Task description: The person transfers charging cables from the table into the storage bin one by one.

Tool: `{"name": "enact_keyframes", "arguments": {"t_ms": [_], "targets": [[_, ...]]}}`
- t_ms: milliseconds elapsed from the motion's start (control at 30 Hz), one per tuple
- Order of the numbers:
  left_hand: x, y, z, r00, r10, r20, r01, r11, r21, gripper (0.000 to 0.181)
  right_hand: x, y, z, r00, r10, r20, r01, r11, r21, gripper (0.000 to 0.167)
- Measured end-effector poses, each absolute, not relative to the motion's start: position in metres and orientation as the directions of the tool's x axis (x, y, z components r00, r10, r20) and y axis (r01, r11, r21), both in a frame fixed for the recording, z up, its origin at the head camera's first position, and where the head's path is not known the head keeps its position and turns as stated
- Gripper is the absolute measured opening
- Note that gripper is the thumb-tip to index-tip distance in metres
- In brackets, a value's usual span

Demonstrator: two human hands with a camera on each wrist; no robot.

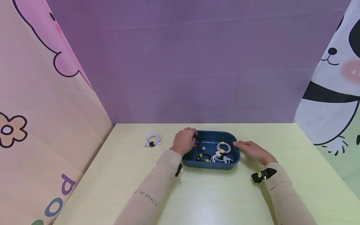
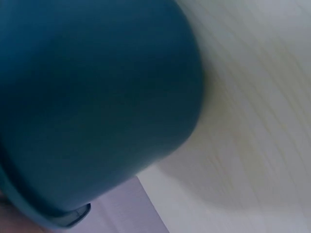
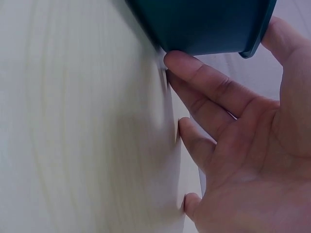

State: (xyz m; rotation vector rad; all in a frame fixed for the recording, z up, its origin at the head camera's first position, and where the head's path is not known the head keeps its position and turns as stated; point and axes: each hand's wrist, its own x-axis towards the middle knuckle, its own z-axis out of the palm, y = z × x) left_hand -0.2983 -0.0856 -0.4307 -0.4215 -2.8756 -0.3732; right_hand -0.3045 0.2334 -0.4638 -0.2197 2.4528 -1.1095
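A blue plastic bin (image 1: 211, 164) holds several coiled cables. Inside lie a white cable with yellow ties (image 1: 224, 147), a white cable with a black tie (image 1: 217, 158), a black cable with yellow parts (image 1: 203, 157) and a black cable with a red part (image 1: 200, 147). My left hand (image 1: 184, 141) reaches over the bin's left rim, fingertips bent down beside the red-marked cable; the hand's back hides their contact. My right hand (image 1: 254, 150) holds the bin's right end, thumb on the rim and index fingertip (image 3: 177, 60) low at the outer wall.
A white coiled cable (image 1: 152, 139) with a black tie lies on the pale wooden table (image 1: 208, 197), left of the bin. A purple backdrop (image 1: 197, 62) rises behind the table's far edge, with printed cloth panels (image 1: 56, 118) at both sides.
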Motion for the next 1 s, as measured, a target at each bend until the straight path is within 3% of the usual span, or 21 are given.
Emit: {"name": "enact_keyframes", "arguments": {"t_ms": [300, 767, 1000], "targets": [[-0.307, -0.073, -0.435, -0.948, 0.239, 0.210, 0.263, 0.960, 0.097, 0.019, -0.307, 0.235, -0.465, -0.895, -0.316, -0.316, 0.028, 0.667, -0.745, 0.098], [-0.314, -0.060, -0.444, -0.961, 0.231, 0.154, 0.220, 0.972, -0.084, 0.006, -0.309, 0.238, -0.466, -0.899, -0.312, -0.306, 0.034, 0.648, -0.761, 0.097], [-0.316, -0.059, -0.452, -0.965, 0.225, 0.131, 0.214, 0.972, -0.092, 0.009, -0.308, 0.237, -0.466, -0.898, -0.316, -0.306, 0.028, 0.654, -0.756, 0.097]]}}
